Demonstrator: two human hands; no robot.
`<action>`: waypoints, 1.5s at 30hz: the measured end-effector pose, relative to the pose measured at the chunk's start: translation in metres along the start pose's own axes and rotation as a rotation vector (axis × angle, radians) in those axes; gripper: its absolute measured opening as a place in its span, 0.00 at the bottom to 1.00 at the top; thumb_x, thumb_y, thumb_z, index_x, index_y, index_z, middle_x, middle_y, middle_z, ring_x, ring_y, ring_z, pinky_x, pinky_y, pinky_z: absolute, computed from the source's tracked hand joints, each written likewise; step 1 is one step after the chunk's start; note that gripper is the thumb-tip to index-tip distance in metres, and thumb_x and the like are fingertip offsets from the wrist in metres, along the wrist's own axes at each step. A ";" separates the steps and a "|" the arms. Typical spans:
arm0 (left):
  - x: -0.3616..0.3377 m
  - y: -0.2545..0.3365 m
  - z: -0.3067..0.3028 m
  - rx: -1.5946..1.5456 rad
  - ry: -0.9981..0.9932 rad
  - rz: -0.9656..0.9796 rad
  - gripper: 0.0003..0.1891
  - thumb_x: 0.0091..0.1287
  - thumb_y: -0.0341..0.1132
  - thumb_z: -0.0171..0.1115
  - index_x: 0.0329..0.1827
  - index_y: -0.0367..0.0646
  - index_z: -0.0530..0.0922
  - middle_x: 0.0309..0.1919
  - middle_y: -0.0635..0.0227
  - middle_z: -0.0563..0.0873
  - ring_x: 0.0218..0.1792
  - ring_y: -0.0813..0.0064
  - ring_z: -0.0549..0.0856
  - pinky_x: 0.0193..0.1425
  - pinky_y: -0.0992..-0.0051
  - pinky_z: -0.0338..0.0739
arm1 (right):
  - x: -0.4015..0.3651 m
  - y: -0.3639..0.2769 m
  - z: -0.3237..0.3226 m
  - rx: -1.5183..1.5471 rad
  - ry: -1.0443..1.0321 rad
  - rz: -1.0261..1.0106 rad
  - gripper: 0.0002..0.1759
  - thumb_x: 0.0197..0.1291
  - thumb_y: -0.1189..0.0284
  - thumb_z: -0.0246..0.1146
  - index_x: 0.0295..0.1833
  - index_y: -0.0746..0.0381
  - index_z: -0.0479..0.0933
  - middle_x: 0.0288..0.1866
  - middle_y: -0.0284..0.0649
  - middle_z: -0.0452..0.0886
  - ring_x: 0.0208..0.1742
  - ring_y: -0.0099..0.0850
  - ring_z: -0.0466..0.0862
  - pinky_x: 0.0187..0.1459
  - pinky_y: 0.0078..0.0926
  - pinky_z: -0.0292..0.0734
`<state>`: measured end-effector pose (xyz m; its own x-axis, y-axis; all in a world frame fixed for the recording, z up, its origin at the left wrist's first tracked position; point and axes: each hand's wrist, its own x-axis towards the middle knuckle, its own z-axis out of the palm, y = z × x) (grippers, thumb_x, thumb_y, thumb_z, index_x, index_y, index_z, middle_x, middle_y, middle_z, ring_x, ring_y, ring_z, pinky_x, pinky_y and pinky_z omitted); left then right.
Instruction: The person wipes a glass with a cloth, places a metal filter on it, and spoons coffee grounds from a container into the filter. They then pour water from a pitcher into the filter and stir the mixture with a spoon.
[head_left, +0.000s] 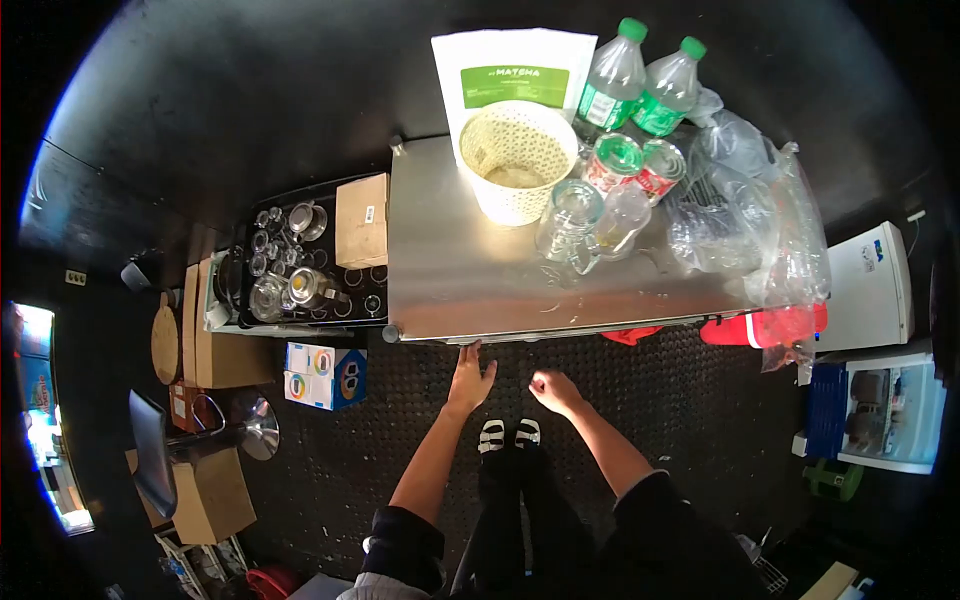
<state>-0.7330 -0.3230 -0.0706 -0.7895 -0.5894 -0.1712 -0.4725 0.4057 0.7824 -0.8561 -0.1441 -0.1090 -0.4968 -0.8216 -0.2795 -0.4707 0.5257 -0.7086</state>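
Observation:
My left hand (470,381) reaches to the front edge of the steel table (450,290), fingers stretched out and the tips right at the edge. To its right, my right hand (556,391) hangs in front of the table with its fingers curled in and nothing showing in them. On the tabletop stand a cream perforated basket (505,204), a glass mug (572,225) and a second clear vessel (622,220). Behind these are two cans (612,163), a white matcha bag (515,50) and two green-capped bottles (612,80).
Clear plastic bags (770,230) cover the table's right end and hang over it. On the left, a black stand (350,310) holds glass teapots (312,288) and a cardboard box (362,222). A blue-white box (325,377), a bar stool (262,430) and cartons (212,495) are on the floor.

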 end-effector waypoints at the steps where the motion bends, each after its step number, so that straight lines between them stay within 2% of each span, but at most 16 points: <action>1: 0.010 -0.012 0.010 0.108 0.091 0.051 0.28 0.63 0.37 0.63 0.63 0.34 0.66 0.56 0.45 0.74 0.54 0.48 0.77 0.57 0.60 0.75 | 0.021 -0.010 -0.001 -0.016 -0.051 0.048 0.10 0.57 0.67 0.63 0.37 0.63 0.77 0.34 0.48 0.83 0.37 0.47 0.84 0.38 0.40 0.79; 3: 0.029 -0.023 0.018 0.163 0.096 0.008 0.27 0.63 0.38 0.62 0.61 0.33 0.68 0.56 0.45 0.75 0.57 0.44 0.73 0.60 0.57 0.71 | 0.059 -0.020 0.006 -0.105 0.096 -0.015 0.15 0.57 0.68 0.62 0.48 0.63 0.75 0.47 0.54 0.80 0.49 0.50 0.80 0.46 0.43 0.77; 10: 0.069 -0.056 0.035 0.349 -0.071 0.014 0.23 0.62 0.40 0.62 0.59 0.42 0.74 0.56 0.49 0.76 0.59 0.47 0.73 0.64 0.52 0.66 | 0.188 -0.002 0.047 -0.137 0.393 -0.177 0.20 0.58 0.63 0.61 0.53 0.64 0.76 0.50 0.53 0.79 0.55 0.48 0.77 0.56 0.45 0.71; 13: 0.064 -0.052 0.037 0.316 0.092 0.034 0.16 0.61 0.39 0.61 0.49 0.42 0.80 0.50 0.55 0.82 0.56 0.51 0.76 0.63 0.53 0.67 | 0.211 0.021 0.073 -0.083 0.432 -0.199 0.20 0.58 0.63 0.62 0.52 0.64 0.76 0.49 0.53 0.79 0.55 0.48 0.77 0.56 0.46 0.71; 15: 0.068 -0.058 0.031 0.280 0.017 0.030 0.20 0.62 0.40 0.62 0.55 0.42 0.77 0.54 0.52 0.78 0.59 0.48 0.73 0.64 0.53 0.65 | 0.222 0.036 0.088 -0.032 0.446 -0.202 0.20 0.58 0.64 0.62 0.52 0.64 0.76 0.49 0.53 0.79 0.55 0.48 0.77 0.56 0.46 0.70; 20: 0.062 -0.072 0.034 0.277 0.050 0.103 0.25 0.63 0.41 0.62 0.61 0.40 0.71 0.61 0.46 0.71 0.63 0.44 0.69 0.67 0.53 0.63 | 0.240 0.095 0.134 0.489 0.466 -0.222 0.19 0.57 0.64 0.63 0.52 0.64 0.77 0.49 0.53 0.79 0.55 0.48 0.76 0.57 0.46 0.70; 22: 0.059 -0.070 0.031 0.261 0.109 0.087 0.23 0.63 0.42 0.62 0.54 0.33 0.75 0.53 0.45 0.77 0.57 0.45 0.74 0.62 0.53 0.68 | 0.237 0.118 0.150 0.585 0.494 -0.241 0.19 0.57 0.64 0.63 0.51 0.64 0.77 0.49 0.53 0.79 0.55 0.48 0.76 0.57 0.46 0.70; 25: 0.049 -0.063 0.026 0.214 0.120 0.067 0.29 0.63 0.42 0.62 0.61 0.31 0.68 0.58 0.42 0.72 0.60 0.44 0.72 0.63 0.54 0.67 | 0.154 0.026 0.068 -0.518 0.509 -0.273 0.18 0.56 0.67 0.65 0.50 0.63 0.77 0.50 0.54 0.79 0.53 0.50 0.76 0.55 0.48 0.70; 26: 0.044 -0.062 0.026 0.156 0.166 0.061 0.31 0.63 0.41 0.62 0.63 0.30 0.65 0.60 0.41 0.70 0.61 0.44 0.72 0.64 0.55 0.67 | 0.143 0.021 0.067 -0.519 0.510 -0.268 0.18 0.56 0.67 0.65 0.50 0.63 0.77 0.50 0.54 0.79 0.53 0.50 0.76 0.55 0.48 0.70; 28: 0.030 -0.057 0.021 0.091 0.162 0.081 0.31 0.63 0.39 0.62 0.65 0.31 0.63 0.61 0.42 0.69 0.61 0.44 0.71 0.65 0.56 0.67 | 0.118 0.009 0.063 -0.204 0.310 -0.106 0.19 0.57 0.70 0.64 0.53 0.63 0.73 0.49 0.54 0.77 0.52 0.53 0.76 0.54 0.48 0.72; 29: 0.023 -0.053 0.018 0.026 0.163 0.100 0.32 0.63 0.37 0.63 0.66 0.32 0.61 0.62 0.42 0.68 0.62 0.44 0.71 0.65 0.56 0.67 | 0.099 -0.008 0.057 -0.038 0.510 -0.223 0.24 0.56 0.74 0.64 0.57 0.64 0.66 0.53 0.55 0.72 0.51 0.57 0.75 0.51 0.46 0.74; 32: -0.009 -0.039 0.007 -0.116 0.148 0.127 0.31 0.63 0.34 0.63 0.67 0.34 0.62 0.62 0.43 0.69 0.61 0.44 0.71 0.66 0.57 0.67 | 0.049 -0.043 0.045 0.317 0.534 -0.120 0.32 0.55 0.76 0.67 0.64 0.64 0.60 0.61 0.55 0.63 0.56 0.53 0.73 0.46 0.39 0.79; 34: -0.030 -0.024 -0.005 -0.131 0.120 0.126 0.30 0.64 0.34 0.62 0.68 0.36 0.62 0.62 0.47 0.69 0.61 0.49 0.72 0.64 0.58 0.69 | 0.018 -0.045 0.052 0.608 0.452 0.004 0.34 0.60 0.72 0.66 0.67 0.60 0.56 0.60 0.46 0.65 0.56 0.35 0.74 0.45 0.31 0.82; 36: -0.050 0.016 -0.031 -0.333 0.035 -0.070 0.31 0.64 0.35 0.63 0.68 0.37 0.61 0.63 0.52 0.69 0.62 0.56 0.72 0.62 0.61 0.71 | -0.021 -0.078 0.028 1.070 0.370 0.049 0.32 0.62 0.75 0.64 0.66 0.55 0.53 0.55 0.38 0.67 0.38 0.24 0.75 0.41 0.28 0.84; 40: -0.080 0.063 -0.058 -0.728 0.003 -0.031 0.29 0.69 0.35 0.60 0.70 0.39 0.59 0.68 0.58 0.65 0.65 0.62 0.70 0.62 0.64 0.72 | -0.089 -0.140 -0.029 1.416 0.262 0.126 0.24 0.69 0.69 0.57 0.64 0.49 0.54 0.49 0.34 0.72 0.38 0.24 0.76 0.47 0.44 0.82; 45: -0.121 0.140 -0.120 -1.093 -0.276 0.038 0.37 0.66 0.32 0.61 0.75 0.40 0.53 0.72 0.57 0.60 0.70 0.61 0.64 0.70 0.63 0.62 | -0.143 -0.201 -0.089 1.789 0.193 -0.100 0.25 0.69 0.60 0.57 0.65 0.50 0.56 0.50 0.37 0.75 0.40 0.27 0.81 0.50 0.44 0.82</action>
<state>-0.6566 -0.2791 0.1312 -0.9196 -0.3601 -0.1569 0.0432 -0.4896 0.8709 -0.7556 -0.1124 0.1314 -0.6492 -0.7289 -0.2172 0.7089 -0.4765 -0.5200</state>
